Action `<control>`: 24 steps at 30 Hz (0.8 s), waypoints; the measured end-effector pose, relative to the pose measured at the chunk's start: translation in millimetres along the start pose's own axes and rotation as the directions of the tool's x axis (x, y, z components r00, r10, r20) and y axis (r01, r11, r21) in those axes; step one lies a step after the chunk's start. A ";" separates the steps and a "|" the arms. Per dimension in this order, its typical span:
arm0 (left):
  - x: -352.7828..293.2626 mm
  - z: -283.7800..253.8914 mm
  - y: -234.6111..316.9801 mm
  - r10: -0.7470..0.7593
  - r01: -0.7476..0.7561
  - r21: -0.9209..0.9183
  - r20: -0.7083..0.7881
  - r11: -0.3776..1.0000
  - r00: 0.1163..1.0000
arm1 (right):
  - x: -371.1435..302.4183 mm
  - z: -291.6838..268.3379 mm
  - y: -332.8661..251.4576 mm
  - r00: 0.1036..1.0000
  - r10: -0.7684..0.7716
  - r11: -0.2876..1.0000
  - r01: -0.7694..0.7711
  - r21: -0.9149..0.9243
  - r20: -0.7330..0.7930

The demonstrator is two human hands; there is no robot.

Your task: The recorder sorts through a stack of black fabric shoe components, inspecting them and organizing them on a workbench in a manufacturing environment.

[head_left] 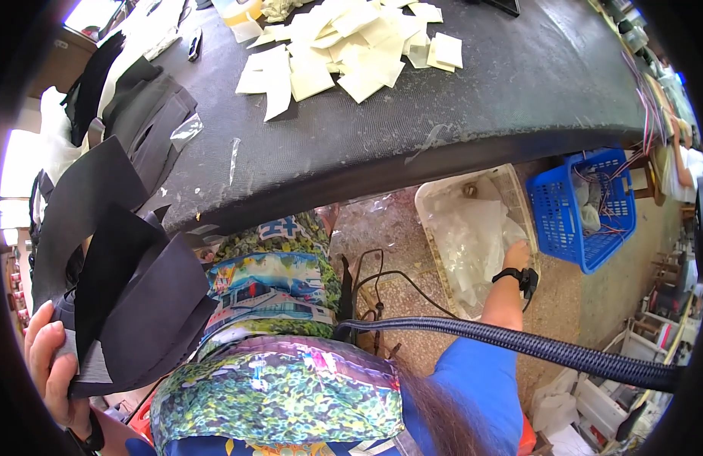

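Observation:
At the lower left, my left hand (53, 365) is wrapped round a bundle of black flat pieces (150, 304), which look like fabric or thin foam and fan out and curl upward. A grey patch shows on the bundle near my fingers. My right arm stretches down beside the table, a black band on its wrist. At its end, my right hand (517, 252) is inside a whitish plastic bin (429, 199), against crumpled clear plastic (473, 243). The fingers of that hand are mostly hidden, so whether they grip the plastic does not show.
A black-covered table (503, 95) bears a heap of cream squares (344, 45) and, at left, more black pieces (150, 114). A blue basket (583, 220) stands right of the bin. A thick braided black cable (519, 338) crosses over my right arm; thinner cords lie on the floor.

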State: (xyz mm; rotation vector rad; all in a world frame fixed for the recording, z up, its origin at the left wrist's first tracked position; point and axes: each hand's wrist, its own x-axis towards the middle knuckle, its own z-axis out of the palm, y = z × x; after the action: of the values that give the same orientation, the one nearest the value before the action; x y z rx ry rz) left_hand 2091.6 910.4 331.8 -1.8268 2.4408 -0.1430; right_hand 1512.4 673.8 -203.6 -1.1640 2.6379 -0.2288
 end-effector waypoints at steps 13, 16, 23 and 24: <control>-15.2 2.1 5.6 0.018 -0.019 -0.002 -0.227 1.000 0.974 | -30.4 11.1 -62.2 0.943 -0.234 0.905 0.122 0.407 0.238; -6.5 22.9 -15.1 0.086 -0.115 -0.103 -0.252 0.988 0.964 | -92.6 -39.1 -147.8 0.560 -0.681 0.619 0.098 0.779 0.471; -18.4 15.4 -11.1 0.165 -0.184 -0.027 -0.328 0.983 0.930 | -329.2 -213.6 -319.2 -0.418 -0.860 -0.054 -0.499 0.865 -0.295; -25.5 17.4 -13.2 0.168 -0.188 -0.029 -0.336 0.982 0.927 | -360.7 -230.9 -334.9 -0.406 -0.835 -0.105 -0.547 0.831 -0.372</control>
State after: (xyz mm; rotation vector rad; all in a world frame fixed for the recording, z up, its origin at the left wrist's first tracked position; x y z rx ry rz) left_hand 2113.5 930.7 316.7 -1.7110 2.8542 -0.3982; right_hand 1916.0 727.5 156.7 -1.1123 -0.4483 -0.6308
